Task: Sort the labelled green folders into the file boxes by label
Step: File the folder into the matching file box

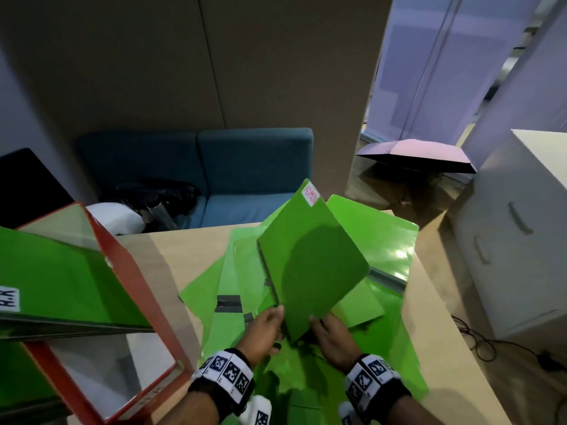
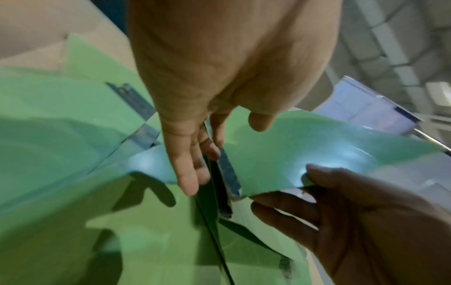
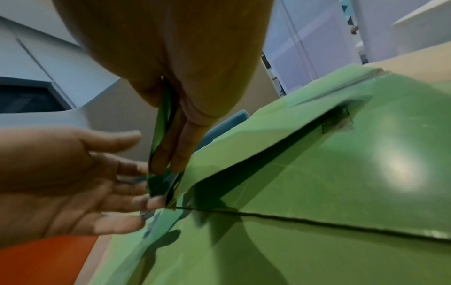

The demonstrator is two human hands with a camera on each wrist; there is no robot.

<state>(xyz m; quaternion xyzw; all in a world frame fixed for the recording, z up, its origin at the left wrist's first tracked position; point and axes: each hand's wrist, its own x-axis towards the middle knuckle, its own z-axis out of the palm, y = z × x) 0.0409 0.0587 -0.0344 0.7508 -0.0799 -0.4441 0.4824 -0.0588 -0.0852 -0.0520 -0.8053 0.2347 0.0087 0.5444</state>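
A green folder (image 1: 313, 265) with a white ADMIN label (image 1: 310, 196) at its far corner is tilted up above a loose pile of green folders (image 1: 214, 286) on the wooden table (image 1: 190, 240). My right hand (image 1: 328, 332) pinches its near corner between thumb and fingers (image 3: 171, 150). My left hand (image 1: 267, 326) lies against the spine edge with straight fingers (image 2: 190, 164). At the left stands a red file box (image 1: 129, 271) holding a green folder (image 1: 61, 280) with an H.R label (image 1: 9, 299).
Behind the table are a blue sofa (image 1: 245, 167) with a black bag (image 1: 156, 194). A white drawer cabinet (image 1: 515, 234) stands to the right. An open pink umbrella (image 1: 423, 154) and cables (image 1: 491, 342) lie on the floor.
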